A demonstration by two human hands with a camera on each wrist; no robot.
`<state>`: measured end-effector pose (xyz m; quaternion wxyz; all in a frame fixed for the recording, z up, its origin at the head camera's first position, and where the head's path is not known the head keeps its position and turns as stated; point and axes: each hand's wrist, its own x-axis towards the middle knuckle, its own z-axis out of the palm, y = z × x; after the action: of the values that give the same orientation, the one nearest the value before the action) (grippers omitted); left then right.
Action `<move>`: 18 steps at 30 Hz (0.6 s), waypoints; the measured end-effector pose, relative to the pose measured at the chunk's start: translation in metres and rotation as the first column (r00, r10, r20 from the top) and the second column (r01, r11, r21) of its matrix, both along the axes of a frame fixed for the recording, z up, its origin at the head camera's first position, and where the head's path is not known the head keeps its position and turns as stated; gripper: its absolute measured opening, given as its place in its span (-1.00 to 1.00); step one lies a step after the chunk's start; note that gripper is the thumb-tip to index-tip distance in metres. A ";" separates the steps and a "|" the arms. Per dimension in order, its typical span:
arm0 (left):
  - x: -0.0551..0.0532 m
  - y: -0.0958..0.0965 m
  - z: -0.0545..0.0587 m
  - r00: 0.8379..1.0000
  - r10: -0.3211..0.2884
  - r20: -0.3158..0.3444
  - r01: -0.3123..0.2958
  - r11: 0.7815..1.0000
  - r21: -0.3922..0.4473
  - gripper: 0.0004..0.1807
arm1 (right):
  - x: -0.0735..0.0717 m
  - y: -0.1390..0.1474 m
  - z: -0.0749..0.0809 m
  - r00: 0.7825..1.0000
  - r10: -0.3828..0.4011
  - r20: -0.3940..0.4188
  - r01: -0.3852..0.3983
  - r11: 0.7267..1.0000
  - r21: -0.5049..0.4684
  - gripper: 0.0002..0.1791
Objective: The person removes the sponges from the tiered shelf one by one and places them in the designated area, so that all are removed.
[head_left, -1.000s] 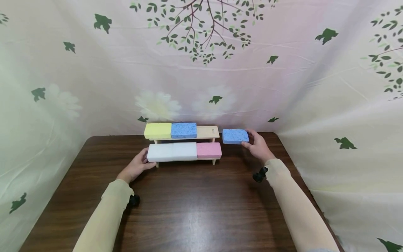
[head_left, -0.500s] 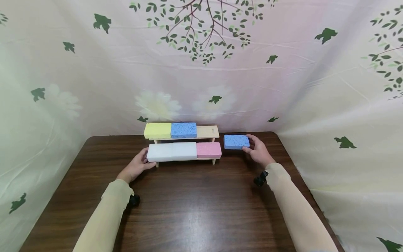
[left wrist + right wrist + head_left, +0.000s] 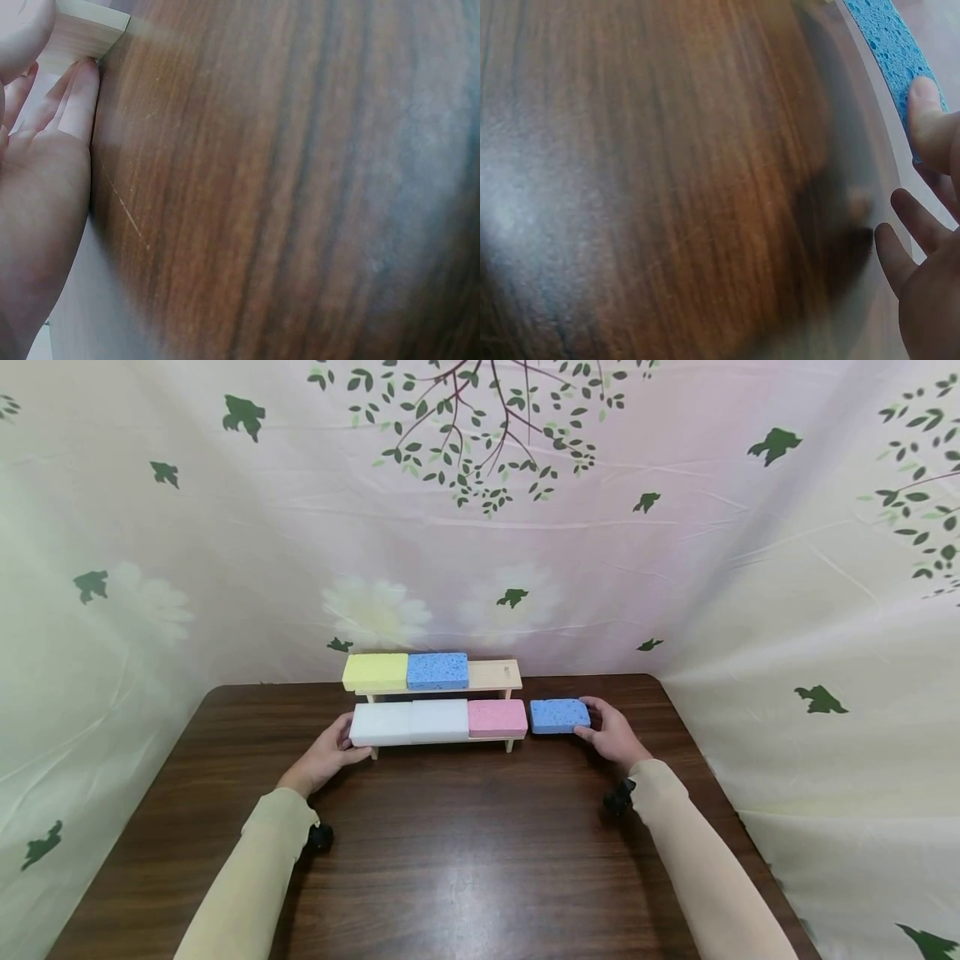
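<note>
In the head view my right hand (image 3: 613, 737) pinches the right end of a blue sponge (image 3: 555, 717), thumb in front and fingers behind. This sponge is level with the front tier, just right of the pink sponge (image 3: 498, 717). The right wrist view shows my thumb (image 3: 926, 112) on the sponge's side, other fingers spread below. My left hand (image 3: 324, 757) grips the left end of the small wooden stand (image 3: 427, 743), beside a white sponge (image 3: 381, 723). In the left wrist view, fingers (image 3: 81, 97) reach to the wooden end piece (image 3: 94, 26).
A second white sponge (image 3: 440, 721) fills the front tier's middle. On the back tier (image 3: 491, 675) sit a yellow sponge (image 3: 377, 672) and another blue sponge (image 3: 437, 671), with bare wood at its right. Dark table (image 3: 457, 860) lies in front; a printed cloth (image 3: 450, 552) hangs behind.
My right hand has brought the blue sponge nearer, from beside the back tier to beside the front tier. The left hand and the stand have stayed in place.
</note>
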<state>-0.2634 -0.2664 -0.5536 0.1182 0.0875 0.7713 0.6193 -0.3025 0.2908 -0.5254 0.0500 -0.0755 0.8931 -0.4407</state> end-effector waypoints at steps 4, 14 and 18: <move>0.001 0.000 0.001 1.000 -0.002 0.006 0.002 1.000 -0.002 -0.04 | 0.003 0.000 -0.003 1.000 -0.001 0.009 0.001 1.000 0.011 -0.31; 0.003 0.000 0.001 1.000 -0.001 0.016 0.002 1.000 -0.031 -0.04 | 0.006 -0.001 -0.010 0.999 -0.005 0.035 0.004 0.999 0.042 -0.29; 0.002 0.001 0.004 1.000 0.003 0.008 -0.003 0.999 -0.034 -0.05 | 0.005 0.000 -0.010 0.999 -0.007 0.031 0.005 0.998 0.061 -0.29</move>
<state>-0.2615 -0.2651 -0.5500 0.1216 0.0819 0.7812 0.6068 -0.2976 0.2908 -0.5355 0.0650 -0.0646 0.9053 -0.4148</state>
